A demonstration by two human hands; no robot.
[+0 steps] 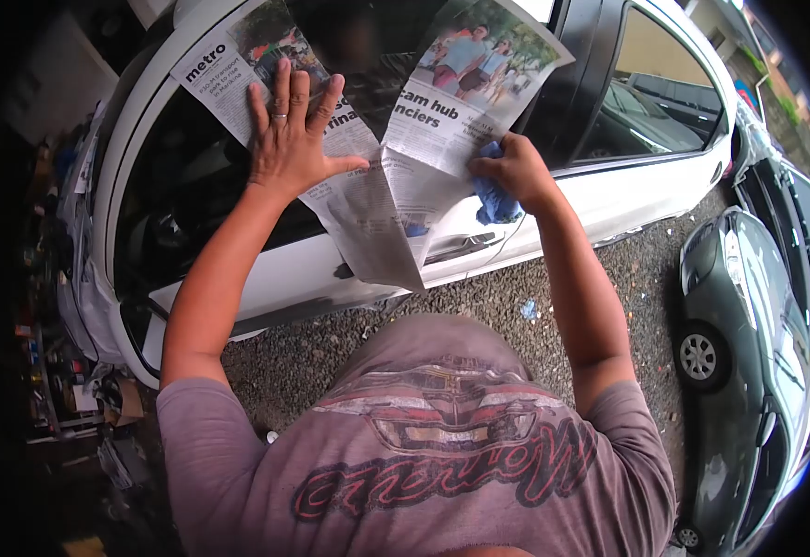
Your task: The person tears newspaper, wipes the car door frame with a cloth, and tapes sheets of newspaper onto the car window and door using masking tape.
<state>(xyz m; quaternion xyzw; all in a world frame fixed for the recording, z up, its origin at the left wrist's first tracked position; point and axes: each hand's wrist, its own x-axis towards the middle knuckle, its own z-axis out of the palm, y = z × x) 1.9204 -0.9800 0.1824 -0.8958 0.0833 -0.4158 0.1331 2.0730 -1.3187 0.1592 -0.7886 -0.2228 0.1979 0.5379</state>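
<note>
A creased newspaper sheet (368, 200) lies against the side window and door of a white car (284, 281). Its lower part hangs over the door near the handle. My left hand (292, 139) lies flat on the paper's left half, fingers spread, a ring on one finger. At the paper's right edge, my right hand (514, 172) is closed around a crumpled blue cloth (498, 200). The cloth is close to the white door panel, but whether it touches is unclear.
A grey-green car (735, 306) stands at the right. Gravel ground (479, 306) lies between the cars and below the white one. Cluttered shelves (61, 408) and loose items fill the dark left side.
</note>
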